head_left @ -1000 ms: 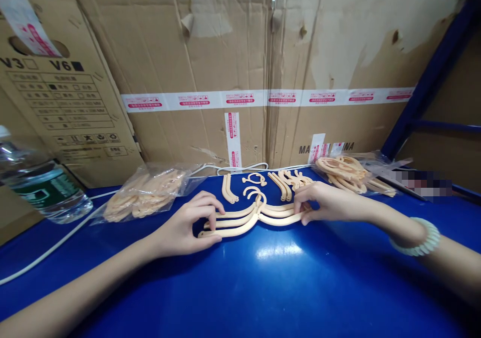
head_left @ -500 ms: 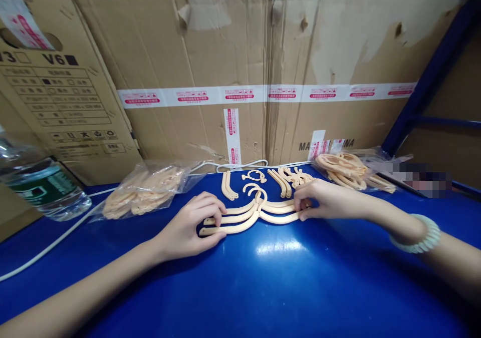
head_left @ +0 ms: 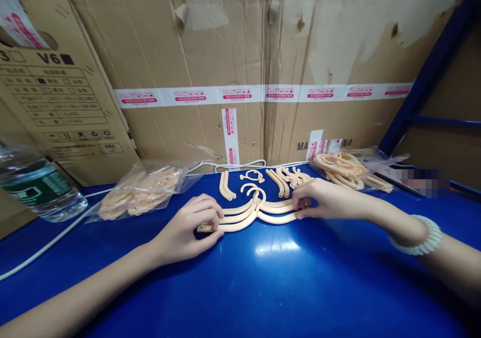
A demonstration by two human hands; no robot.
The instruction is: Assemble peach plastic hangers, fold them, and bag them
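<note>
Several beige folding clothes hangers lie nested together on the blue table, their hooks standing toward the back and their arms spread to both sides. Around the left arm ends, my left hand is closed, thumb at the near side and fingers over the top. My right hand pinches the right arm ends between thumb and fingers. Just behind lie a pair of loose curved hanger arms, a loose hook piece, and more loose arms partly hidden by my right hand.
A clear bag of beige hanger parts lies at the left, another bag at the right. A water bottle stands far left beside a white cable. Cardboard walls the back; a blue post rises at right.
My left fingers have closed further over the hanger ends, which now show less beyond them. The right hand keeps its hold. The whole view has shifted slightly.
</note>
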